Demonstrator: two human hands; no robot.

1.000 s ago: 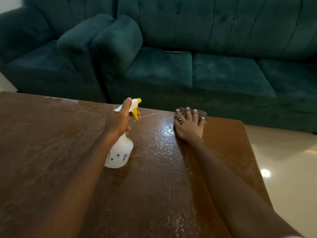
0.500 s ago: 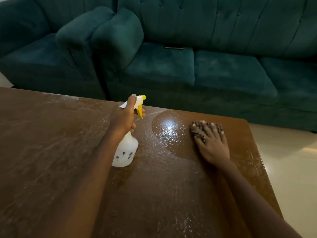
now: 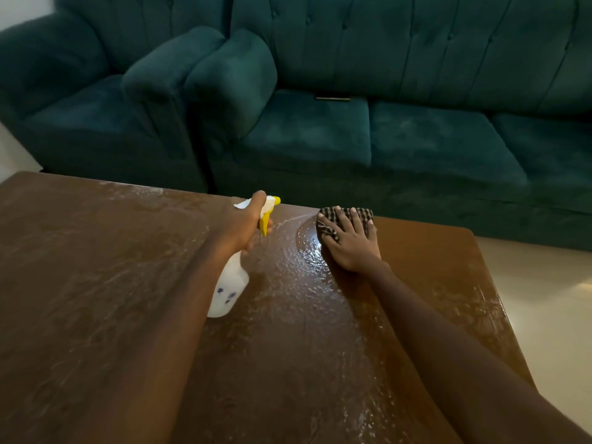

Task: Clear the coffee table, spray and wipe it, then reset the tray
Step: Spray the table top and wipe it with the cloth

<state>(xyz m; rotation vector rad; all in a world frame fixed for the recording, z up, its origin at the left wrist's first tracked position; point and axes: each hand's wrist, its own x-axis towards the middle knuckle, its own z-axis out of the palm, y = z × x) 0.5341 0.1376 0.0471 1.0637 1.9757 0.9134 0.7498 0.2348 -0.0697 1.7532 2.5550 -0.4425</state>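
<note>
Gripping the spray bottle (image 3: 229,293) high on its neck, your left hand (image 3: 243,225) has its fingers curled round the yellow trigger and its thumb over the white head. The nozzle points toward the far edge of the coffee table (image 3: 96,283). The white body, printed with small blue marks, slants down toward you under your forearm. Whether its base touches the wood, you cannot tell from this view.

Your right hand (image 3: 350,245) lies flat on the checked cloth (image 3: 333,216), fingers straight and spread, palm down, pressing rather than clutching. The cloth sits bunched under your fingertips, right at the table's far edge and just right of the bottle's nozzle.

Wet film beads across the middle of the brown top, glinting between your two arms. A curved line of liquid arcs just left of the cloth. To the right of your hand the wood looks duller and smoother.

Beyond the table stand a dark green sofa (image 3: 416,139) and a matching armchair (image 3: 80,123), arm against arm. A thin dark object (image 3: 332,98) lies at the back of the sofa seat, too small to identify. Pale floor (image 3: 544,299) shows on the right.
</note>
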